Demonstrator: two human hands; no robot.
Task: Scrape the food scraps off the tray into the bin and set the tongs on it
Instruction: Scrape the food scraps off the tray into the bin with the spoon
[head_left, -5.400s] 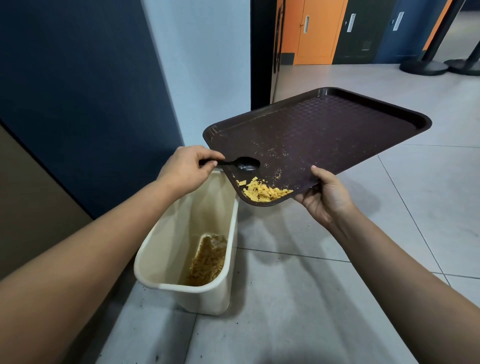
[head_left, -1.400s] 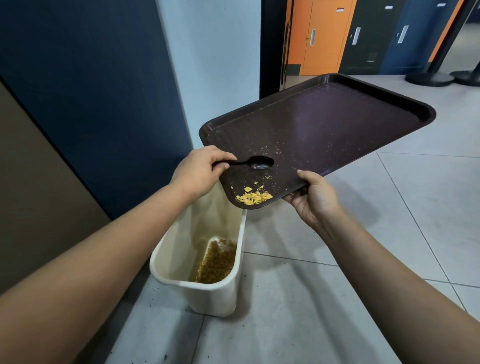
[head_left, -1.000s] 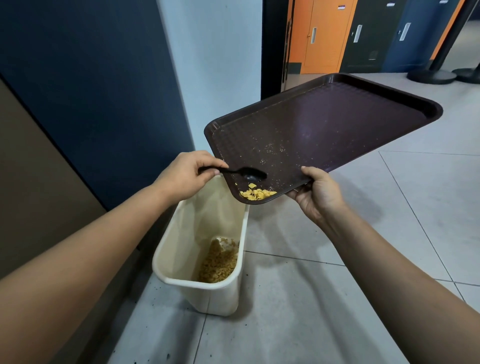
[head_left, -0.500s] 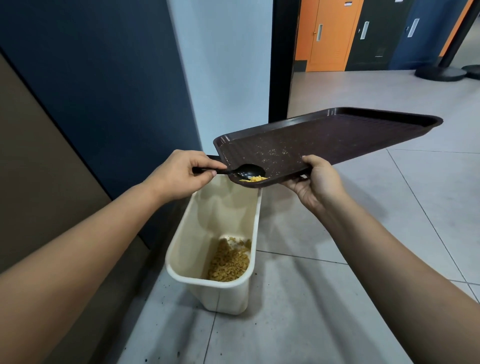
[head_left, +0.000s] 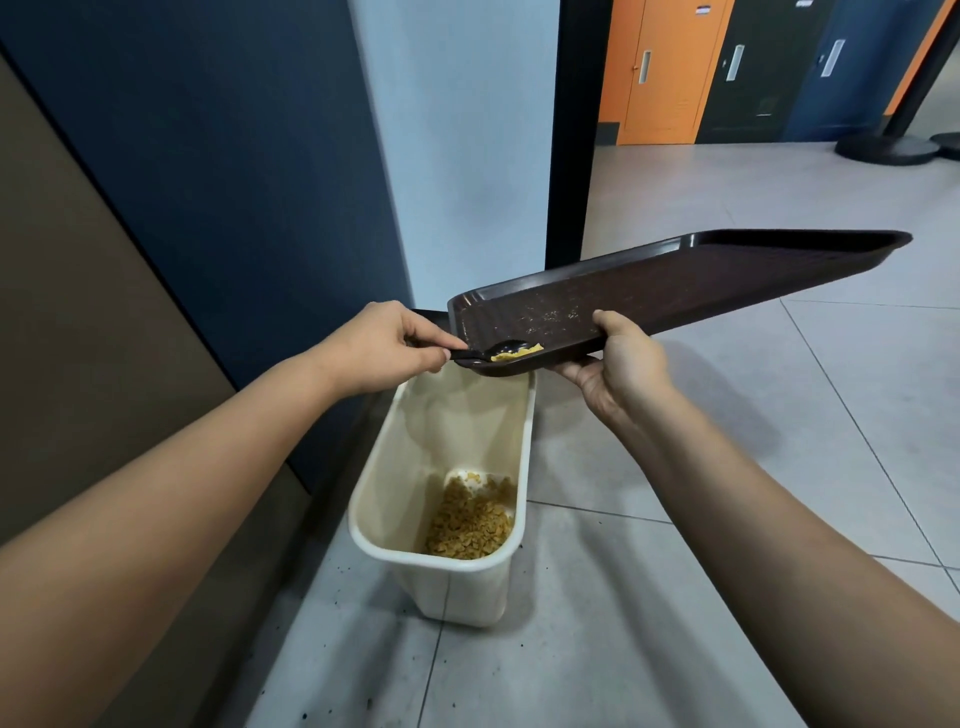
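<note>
My right hand (head_left: 621, 366) grips the near long edge of the brown tray (head_left: 727, 283), thumb curled over the rim and fingers underneath, and holds it in the air, tilted so its near-left corner dips lowest, right above the far end of the bin (head_left: 447, 564). My left hand (head_left: 379, 348) pinches the handle of a black spoon (head_left: 498, 351) between thumb and curled fingers (the tool here is a spoon, not tongs). The spoon's bowl lies on the tray at that low corner, touching a small heap of yellow food scraps (head_left: 519, 354) that sits against the rim. Fine crumbs speckle the tray surface further in from the corner.

The bin is a cream plastic one standing on the tiled floor (head_left: 649, 623), its long side running away from me, close to the dark blue wall panel (head_left: 218, 156). At its bottom lies a pile of the same yellow-brown scraps (head_left: 470, 525). Small dark specks dot the floor around the near side of the bin.

Beyond the tray a black door frame (head_left: 571, 130) stands, and past it orange and dark lockers (head_left: 670, 67) line the far wall.
</note>
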